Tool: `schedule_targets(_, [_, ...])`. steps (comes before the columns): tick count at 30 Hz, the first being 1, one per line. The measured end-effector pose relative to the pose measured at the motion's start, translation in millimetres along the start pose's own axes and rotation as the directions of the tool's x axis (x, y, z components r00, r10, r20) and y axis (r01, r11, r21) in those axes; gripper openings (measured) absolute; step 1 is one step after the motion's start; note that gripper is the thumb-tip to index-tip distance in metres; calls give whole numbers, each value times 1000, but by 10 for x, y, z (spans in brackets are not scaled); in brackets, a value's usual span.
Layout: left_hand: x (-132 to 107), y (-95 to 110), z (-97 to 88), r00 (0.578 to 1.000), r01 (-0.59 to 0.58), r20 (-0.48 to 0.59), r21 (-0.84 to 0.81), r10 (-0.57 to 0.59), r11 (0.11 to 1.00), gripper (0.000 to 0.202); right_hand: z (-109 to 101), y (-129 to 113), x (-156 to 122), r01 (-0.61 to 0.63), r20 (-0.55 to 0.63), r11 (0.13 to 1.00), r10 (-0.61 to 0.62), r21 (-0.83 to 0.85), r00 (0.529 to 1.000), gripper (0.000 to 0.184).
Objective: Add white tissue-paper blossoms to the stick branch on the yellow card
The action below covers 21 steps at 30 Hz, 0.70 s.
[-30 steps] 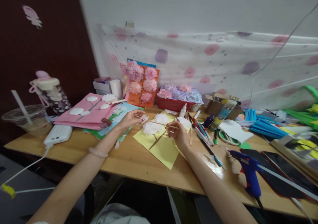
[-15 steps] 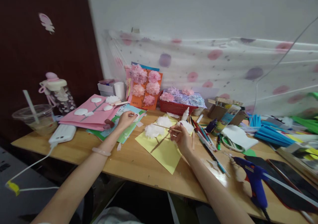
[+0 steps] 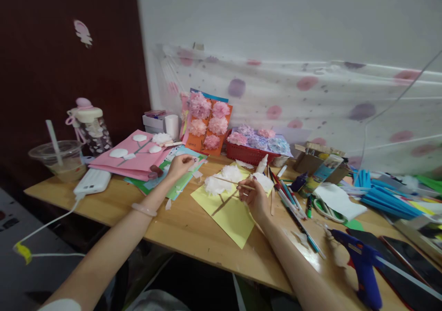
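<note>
A yellow paper sheet (image 3: pixel 232 213) lies on the wooden table (image 3: pixel 186 223) with white fluffy tissue flowers (image 3: pixel 221 182) and thin brown stems on it. My right hand (image 3: pixel 254 195) is closed on a thin wooden stick (image 3: pixel 230 181) that reaches left over the flowers. My left hand (image 3: pixel 179 166) is curled, fingers pinched on something small I cannot make out, above green and blue paper (image 3: pixel 174 182) left of the yellow sheet. Small white scraps (image 3: pixel 168 204) lie near it.
Pink paper with white flowers (image 3: pixel 133 157), a power bank (image 3: pixel 92 181), a plastic cup (image 3: pixel 62 159) and a bottle (image 3: pixel 90 127) stand left. A red basket (image 3: pixel 250 152), pens (image 3: pixel 290 200), scissors (image 3: pixel 326 209) and a blue glue gun (image 3: pixel 362 265) lie right.
My left hand moved left off the yellow sheet to the green paper. The right hand kept the stick over the flowers. The view shifted left.
</note>
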<state>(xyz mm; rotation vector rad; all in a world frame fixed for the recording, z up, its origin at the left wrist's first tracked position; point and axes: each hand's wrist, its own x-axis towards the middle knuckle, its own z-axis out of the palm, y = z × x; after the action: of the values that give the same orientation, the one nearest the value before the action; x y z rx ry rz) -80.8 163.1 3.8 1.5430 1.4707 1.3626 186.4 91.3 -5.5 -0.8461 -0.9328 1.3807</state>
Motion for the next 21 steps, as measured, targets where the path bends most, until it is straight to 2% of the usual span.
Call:
schedule_targets(4, [-118,60,171,978,68,206,-184,-29,981,33,-5,24,1,24,-26,1000,-24,-14,999,36])
schedule_targets(8, [-234,62,308,937,150,347,-269,-49,952,33,-1,23,4,10,-17,1000,-10,-21,1000,35])
schedule_targets(13, [-293,99,328,908,176,417,-304,-36,936,30,19,6,3,-18,-19,999,18,-31,1000,34])
schedule_targets(21, [-323,156,300,887,178,461,-307,-17,935,27,8,2,2,-2,7,1000,2,-25,1000,38])
